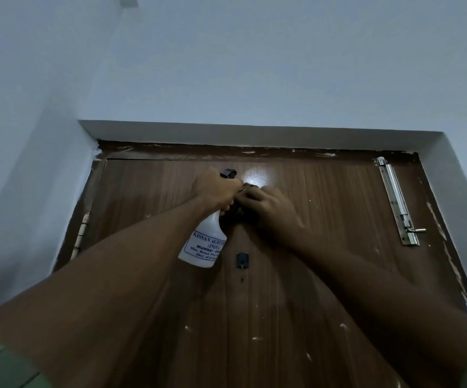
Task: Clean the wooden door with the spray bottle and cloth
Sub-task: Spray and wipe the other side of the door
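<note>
Two hands up near the top edge of the glossy, wood-grain door [296, 219]. Left hand [217, 191] grips the white plastic spray bottle [204, 245], nozzle up, base hanging down; label reads "KISSAN AGRI", "(INDIA)", "MUMBAI". Right hand [268, 208] presses a dark crumpled cloth [235, 210] on the door.

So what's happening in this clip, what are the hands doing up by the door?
A person is cleaning the upper part of a wooden door. The left hand grips a white spray bottle by its neck, nozzle up near the door's top. The right hand presses a dark cloth against the wood just beside it. A metal latch sits at the door's upper right, untouched.
</note>
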